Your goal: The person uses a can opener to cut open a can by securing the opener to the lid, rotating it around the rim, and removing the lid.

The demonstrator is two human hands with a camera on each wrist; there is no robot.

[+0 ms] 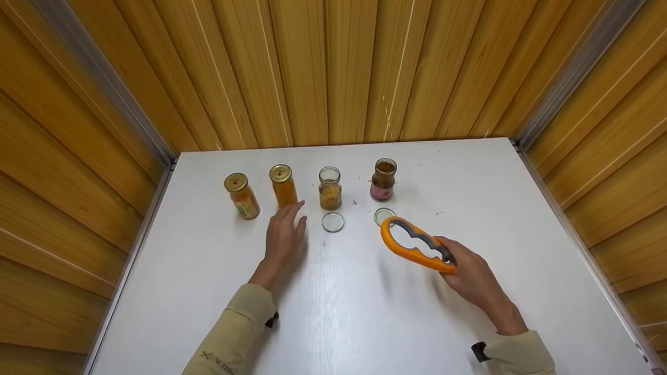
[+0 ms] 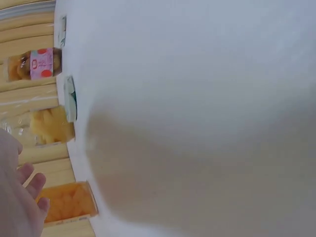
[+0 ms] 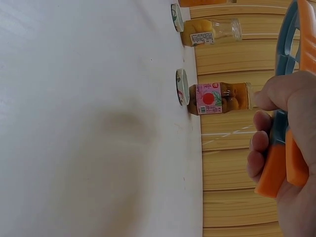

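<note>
Head view shows a loop-shaped orange jar opener with a grey scalloped inner edge (image 1: 417, 256) gripped at its handle end by the right hand (image 1: 471, 276), fingers curled round it, above the right part of the white table (image 1: 323, 307); its loop is pointed toward the far left. The fingers of the left hand (image 1: 283, 234) are held loosely extended, with the thumb apart, at the near side of a gold-lidded glass jar of orange contents (image 1: 285, 194); whether it is touched cannot be told. To its left, a gold-lidded glass jar with a green label (image 1: 245, 200) is stood upright. To its right, an uncovered clear glass jar of yellow contents (image 1: 330, 197) and an uncovered brownish jar with a pink label (image 1: 383, 183) are seen upright. On the near side of these two, a round pale lid (image 1: 333, 222) and a second round lid (image 1: 384, 214) are laid flat.
</note>
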